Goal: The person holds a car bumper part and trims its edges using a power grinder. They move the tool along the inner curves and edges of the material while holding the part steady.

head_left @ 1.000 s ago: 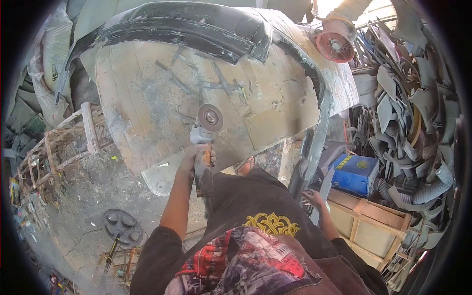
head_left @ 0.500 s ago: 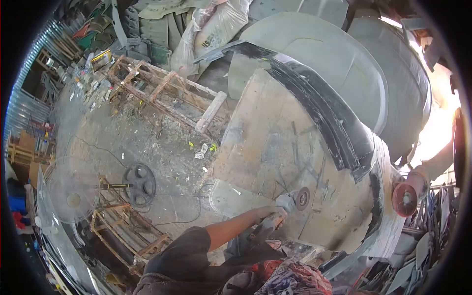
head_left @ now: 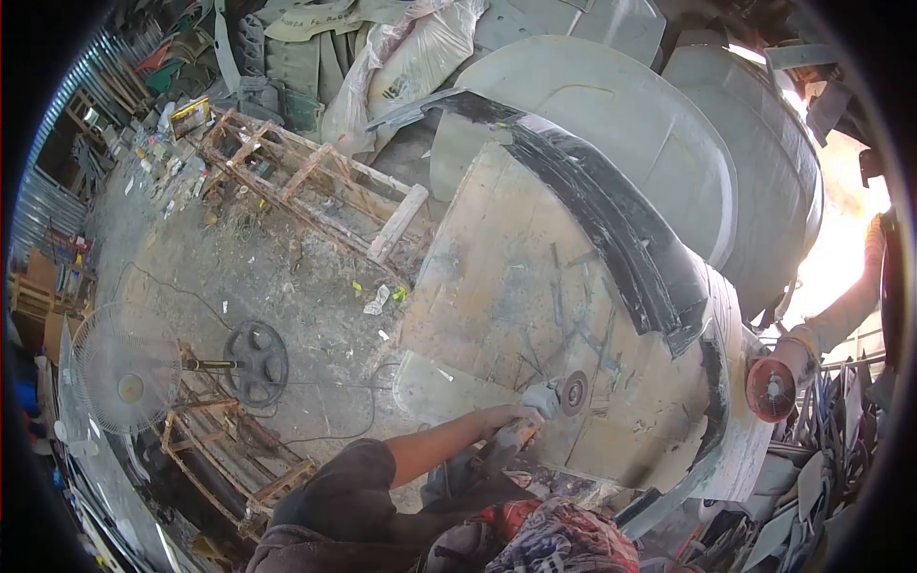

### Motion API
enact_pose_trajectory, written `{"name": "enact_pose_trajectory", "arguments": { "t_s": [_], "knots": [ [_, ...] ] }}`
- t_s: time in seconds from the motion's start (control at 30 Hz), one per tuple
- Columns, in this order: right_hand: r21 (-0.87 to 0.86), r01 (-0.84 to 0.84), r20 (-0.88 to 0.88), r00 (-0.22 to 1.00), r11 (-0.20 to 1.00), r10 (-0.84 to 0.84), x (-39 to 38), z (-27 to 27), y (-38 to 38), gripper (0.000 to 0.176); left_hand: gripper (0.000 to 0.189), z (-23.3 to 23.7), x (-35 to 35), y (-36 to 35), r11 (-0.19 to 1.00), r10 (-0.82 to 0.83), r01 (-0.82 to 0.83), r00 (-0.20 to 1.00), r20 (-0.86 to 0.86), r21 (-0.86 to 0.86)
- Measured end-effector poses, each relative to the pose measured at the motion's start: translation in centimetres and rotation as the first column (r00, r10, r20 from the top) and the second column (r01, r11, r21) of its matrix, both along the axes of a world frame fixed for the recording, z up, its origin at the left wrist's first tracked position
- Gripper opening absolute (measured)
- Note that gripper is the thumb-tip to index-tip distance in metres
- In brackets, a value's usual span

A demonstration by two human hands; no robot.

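Note:
My left hand (head_left: 513,417) is wrapped round an angle grinder (head_left: 541,399), its bare forearm reaching in from a dark sleeve. The grinder's round disc (head_left: 573,392) faces up and lies over a worn wooden board (head_left: 478,258). Around the board's far and right sides curves a long bumper-like car part (head_left: 611,210), black and scuffed along its upper stretch and pale grey on the right. Red patterned cloth (head_left: 564,535) covers the bottom of the view, and my right hand is hidden.
Large grey curved panels (head_left: 611,124) lean behind the board. A rusty frame (head_left: 315,181) stands at far left, a fan (head_left: 129,387) and a second frame (head_left: 220,439) nearer. A cord crosses the littered floor. At right, a reddish disc (head_left: 770,390) ends a long pale shape beside stacked scraps (head_left: 812,506).
The whole scene has slid slightly left in the view. My left hand and the grinder keep about the same place over the board.

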State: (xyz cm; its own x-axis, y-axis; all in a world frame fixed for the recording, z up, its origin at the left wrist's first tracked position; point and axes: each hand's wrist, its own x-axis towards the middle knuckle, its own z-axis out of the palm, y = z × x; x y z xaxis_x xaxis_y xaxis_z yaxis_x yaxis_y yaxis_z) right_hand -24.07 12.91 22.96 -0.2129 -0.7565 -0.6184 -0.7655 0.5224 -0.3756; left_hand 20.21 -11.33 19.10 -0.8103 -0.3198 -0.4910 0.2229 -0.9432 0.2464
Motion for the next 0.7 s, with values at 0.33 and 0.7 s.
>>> {"name": "enact_pose_trajectory", "arguments": {
  "t_s": [0.33, 0.7],
  "knots": [
    [-0.043, 0.006, -0.046, 0.999, 0.999, -0.008, 1.2, -0.7, 3.9, 0.031, 0.031, -0.3, -1.0, -0.1, 0.998, -0.054, 0.054, 0.998, -0.025, -0.011],
    [-0.077, 0.009, -0.099, 0.995, 0.997, -0.017, 1.6, -3.0, 9.2, 0.031, 0.036, 0.8, -1.5, -0.2, 0.999, -0.047, 0.047, 0.999, -0.025, 0.002]
  ]
}}
